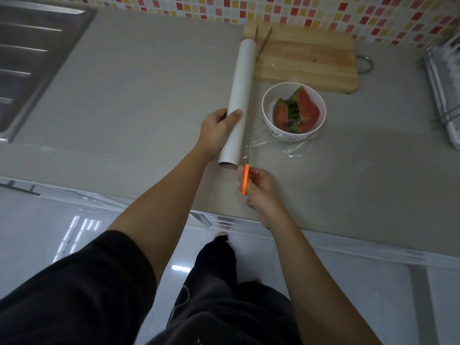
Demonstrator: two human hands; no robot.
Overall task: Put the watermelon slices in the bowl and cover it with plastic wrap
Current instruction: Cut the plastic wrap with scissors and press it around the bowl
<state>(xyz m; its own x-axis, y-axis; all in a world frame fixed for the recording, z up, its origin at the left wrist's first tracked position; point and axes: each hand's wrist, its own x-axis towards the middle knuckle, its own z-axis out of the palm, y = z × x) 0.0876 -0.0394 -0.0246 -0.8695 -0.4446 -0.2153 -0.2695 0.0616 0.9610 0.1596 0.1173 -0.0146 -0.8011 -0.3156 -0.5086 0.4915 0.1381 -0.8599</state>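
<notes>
Legs: dark trousers and one bare foot [221,235] fill the lower part of the view; the floor under them is pale and shiny.

Right hand [261,192]: nearest to the camera, over the front part of the counter [139,100]; the fingers are closed around the orange handle [245,179] of a thin tool; the handle runs between thumb and fingers, and its upper end comes out above the hand.

Blade [249,148]: narrow and grey; it goes from the orange handle away from the person, along the right side of the roll; I cannot tell if it is a knife or scissors.

Left hand [219,131]: farther than the right hand; it lies on the left side of the roll, the thumb across the top of the tube, the fingers curled on it; the hand presses on the roll near its lower third.

Roll of plastic wrap [240,103]: long white tube; it lies on the counter and its far end reaches onto the cutting board.

Plastic wrap [296,150]: a clear sheet goes from the roll to the right, over the bowl; its wrinkled edge lies on the counter just in front of the bowl.

Bowl [268,120]: white, just right of the roll, apart from both hands.

Watermelon slices [305,105]: red flesh and green rind, inside the bowl, under the sheet.

Cutting board [311,58]: wooden, behind the bowl; two thin metal sticks [265,42] lie on its left part.

Sink [29,58]: metal, far left.

Tiled wall [298,8]: small red, yellow and white squares at the back.
</notes>
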